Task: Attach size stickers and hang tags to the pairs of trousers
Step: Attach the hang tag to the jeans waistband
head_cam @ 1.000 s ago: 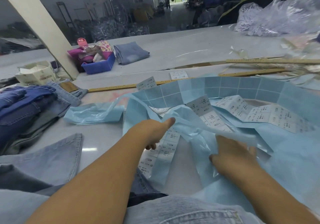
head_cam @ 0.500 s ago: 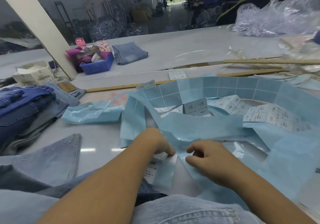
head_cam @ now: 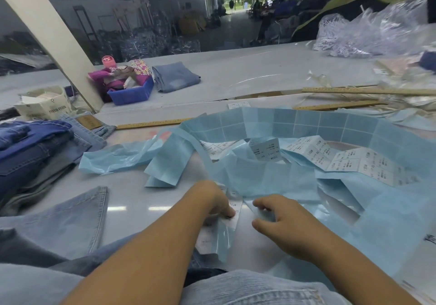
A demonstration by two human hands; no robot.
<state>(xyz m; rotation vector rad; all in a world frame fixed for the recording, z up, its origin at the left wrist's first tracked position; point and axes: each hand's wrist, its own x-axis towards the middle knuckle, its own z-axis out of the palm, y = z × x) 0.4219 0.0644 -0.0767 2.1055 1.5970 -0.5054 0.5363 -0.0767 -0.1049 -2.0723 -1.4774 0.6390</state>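
garment factory floor | stacked jeans (head_cam: 35,149) | sticker strips (head_cam: 354,163) | long worktable (head_cam: 247,76)

Bare forearms, no sleeves

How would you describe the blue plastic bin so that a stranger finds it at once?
Start at the slanted white pillar on the far left of the table. The blue plastic bin sits at its foot, left of a folded pair of pale jeans. It alone is a rigid box, stuffed with pink and flowered cloth.
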